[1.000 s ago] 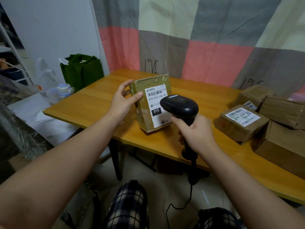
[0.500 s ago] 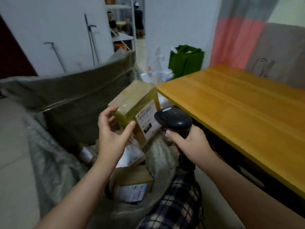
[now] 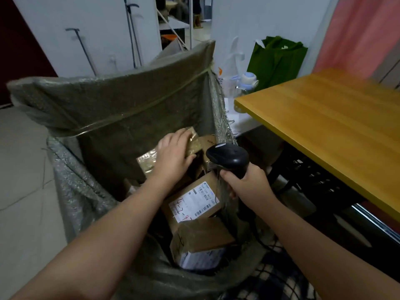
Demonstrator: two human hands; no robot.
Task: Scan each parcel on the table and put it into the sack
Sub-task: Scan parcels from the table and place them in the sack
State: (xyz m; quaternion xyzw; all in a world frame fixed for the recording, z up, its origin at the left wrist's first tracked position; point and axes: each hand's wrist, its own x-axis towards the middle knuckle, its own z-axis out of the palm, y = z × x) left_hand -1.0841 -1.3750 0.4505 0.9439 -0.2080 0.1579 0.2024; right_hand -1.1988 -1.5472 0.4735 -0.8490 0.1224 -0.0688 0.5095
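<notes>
The left hand (image 3: 173,155) grasps the taped parcel (image 3: 147,161) from above, fingers laid over its far edge and thumb tucked against its right side. The parcel sits tilted, low inside the open sack (image 3: 104,98) towards its far wall, above the parcels already there; whether it rests on them yet I cannot tell. A top grip suits a drop into a deep opening; the fingers need only open and the parcel settles.

The right hand (image 3: 245,184) is clenched round the handle of the scanner (image 3: 227,156), whose head points far and left over the sack's right rim; it is held aside, I judge, so that the next scan needs no fresh pick-up and the placing hand has room.

Nearer in the sack lies a labelled parcel (image 3: 192,200), label up with red handwriting across it; nearest lies a brown parcel (image 3: 201,236), its label on the near face. The sack stands on the floor just left of the tabletop (image 3: 324,131), mouth propped wide and far wall standing high; that makes the carry short and the target hard to miss. A green bag (image 3: 277,61) stands beyond the tabletop's far left corner.

The placing step looks nearly done. How many parcels remain cannot be told from here.
</notes>
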